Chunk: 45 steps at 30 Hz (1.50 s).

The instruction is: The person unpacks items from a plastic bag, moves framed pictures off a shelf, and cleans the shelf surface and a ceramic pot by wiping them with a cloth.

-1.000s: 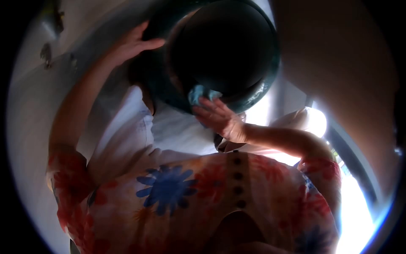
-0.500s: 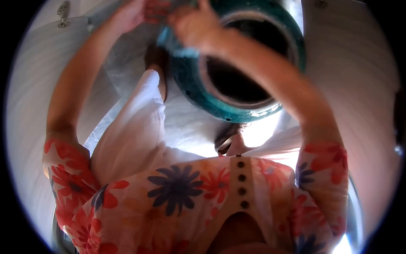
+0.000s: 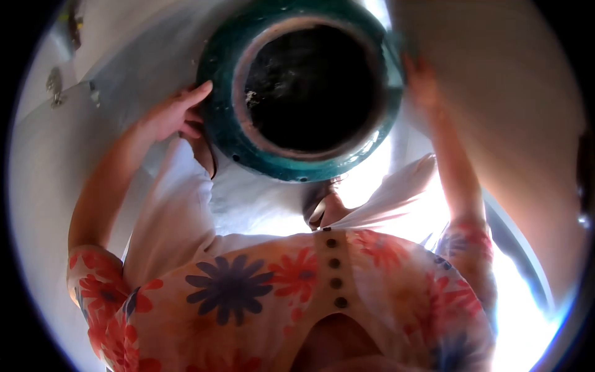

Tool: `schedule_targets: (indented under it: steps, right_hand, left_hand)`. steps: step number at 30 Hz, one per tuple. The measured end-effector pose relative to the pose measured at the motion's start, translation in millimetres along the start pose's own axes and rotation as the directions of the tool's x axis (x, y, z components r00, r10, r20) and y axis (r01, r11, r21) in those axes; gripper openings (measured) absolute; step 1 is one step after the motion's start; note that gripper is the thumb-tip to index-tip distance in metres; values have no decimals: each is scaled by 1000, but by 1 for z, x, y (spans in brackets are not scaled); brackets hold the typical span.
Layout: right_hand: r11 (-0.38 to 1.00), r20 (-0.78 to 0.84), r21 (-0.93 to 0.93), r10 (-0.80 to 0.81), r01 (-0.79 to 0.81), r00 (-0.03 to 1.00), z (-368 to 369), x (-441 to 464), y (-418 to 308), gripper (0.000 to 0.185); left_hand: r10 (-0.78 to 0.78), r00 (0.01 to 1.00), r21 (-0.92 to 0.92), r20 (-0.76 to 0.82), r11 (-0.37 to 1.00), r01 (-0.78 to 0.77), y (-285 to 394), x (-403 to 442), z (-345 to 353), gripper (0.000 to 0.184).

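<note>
A large round teal pot (image 3: 291, 168) with a glossy outer wall, a pale inner rim and a dark opening stands on the floor in front of me. What lies inside is mostly too dark to make out. My left hand (image 3: 180, 111) rests against the pot's left side, thumb and fingers apart, holding nothing. On the opposite side, my right hand (image 3: 423, 87) is blurred by motion. It presses a blue-green cloth (image 3: 395, 59), also smeared, to the pot's right wall.
My white-trousered legs and brown shoes (image 3: 315, 208) are close to the pot on either side. A pale wall or panel (image 3: 496, 111) rises at the right. Metal fittings (image 3: 56, 87) show on a light panel at upper left. Bright light falls at lower right.
My right hand and the cloth have gone from the pot's upper left across to its right side. My left hand has come down onto the left wall. The pot appears further left in view.
</note>
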State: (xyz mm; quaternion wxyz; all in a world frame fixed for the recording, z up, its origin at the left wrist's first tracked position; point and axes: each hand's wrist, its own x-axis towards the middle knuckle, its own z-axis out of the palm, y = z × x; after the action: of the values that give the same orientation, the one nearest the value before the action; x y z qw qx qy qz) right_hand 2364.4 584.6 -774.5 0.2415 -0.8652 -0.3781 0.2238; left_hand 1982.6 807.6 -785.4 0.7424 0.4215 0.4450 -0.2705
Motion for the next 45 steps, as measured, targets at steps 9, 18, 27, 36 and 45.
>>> schedule_targets:
  steps: [9,18,27,36,45]
  right_hand:
    - [652,646,585,-16,-482,763,-18,-102,101,31]
    - [796,747,424,-38,-432,663,-24,-52,52,82]
    - [362,760,578,87,-732,644,-1,-72,45,72]
    - [393,708,654,-19,-646,706,-15,-73,18,55]
    - [482,505,734,86,-479,859,-35,-35,-2,79]
  left_hand:
    - [56,987,16,-148,998,-54,33,0,13,71]
    - [130,988,-208,-78,967,-144,37,32,8,61]
    - [189,982,-493,23,856,-153,38,37,11,51]
    - [250,968,-492,-9,842,-222,47,23,22,48]
    - [399,902,-264,-163,863,-430,126,-4,4,56]
